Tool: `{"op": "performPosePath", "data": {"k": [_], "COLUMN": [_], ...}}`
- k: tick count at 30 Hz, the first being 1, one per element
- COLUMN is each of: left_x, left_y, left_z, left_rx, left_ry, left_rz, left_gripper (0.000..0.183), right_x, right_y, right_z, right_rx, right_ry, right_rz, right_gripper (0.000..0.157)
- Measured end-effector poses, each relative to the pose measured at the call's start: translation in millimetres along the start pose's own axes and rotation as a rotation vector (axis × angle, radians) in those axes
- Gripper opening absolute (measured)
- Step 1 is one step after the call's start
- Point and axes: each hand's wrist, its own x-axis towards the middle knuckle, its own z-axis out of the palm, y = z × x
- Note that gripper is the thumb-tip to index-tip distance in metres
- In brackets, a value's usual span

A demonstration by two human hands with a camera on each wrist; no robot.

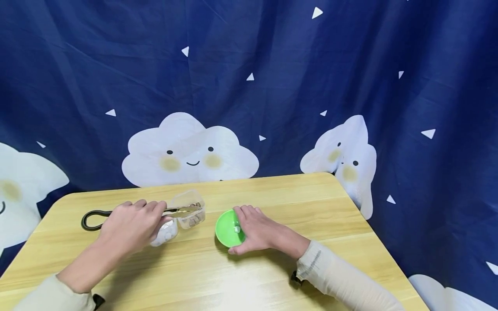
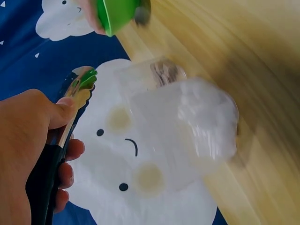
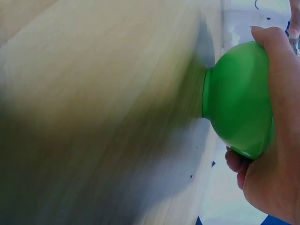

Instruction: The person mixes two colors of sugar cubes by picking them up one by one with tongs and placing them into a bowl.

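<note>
My left hand [image 1: 130,224] grips a pair of tongs [image 1: 183,212] with a black looped handle and scalloped metal tips. In the head view the tips appear over a clear plastic container [image 1: 203,203] with brownish pieces in it. Beside that, partly behind my left hand, is a second clear container [image 1: 166,233] full of white, cottony-looking pieces. My right hand [image 1: 258,229] holds a small green bowl [image 1: 225,231] by its sides, thumb and fingers spread around it. One small whitish piece [image 1: 237,229] lies inside. Whether the bowl's foot touches the table is unclear.
The light wood table [image 1: 210,280] has rounded far corners. Behind its far edge hangs a dark blue curtain [image 1: 280,108] printed with clouds and white triangles. Both containers sit left of the bowl, with bare wood between them.
</note>
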Motion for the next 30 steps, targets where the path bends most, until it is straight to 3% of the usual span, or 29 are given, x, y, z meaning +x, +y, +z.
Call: {"op": "performPosePath", "data": {"k": [8,20,30], "left_x": [-11.9,-29.7,-37.2], "left_y": [-14.2,-27.8,-34.4], "left_z": [-11.3,-17.7,-14.0], "left_rx": [0.022,0.079,0.078], "left_ry": [-0.013,0.062,0.033], "left_rz": [-0.018,0.017,0.026], "left_gripper": [0.062,0.06,0.062], "right_x": [0,0,0], "right_y": [0,2,1], "right_z": [-0.3,3.2,1.0], "right_rx": [-0.001,-0.006,-0.017], "right_ry": [0.008,0.009,0.009], "right_rz": [-0.001,0.002,0.004], "right_gripper": [0.114,0.115,0.114]}}
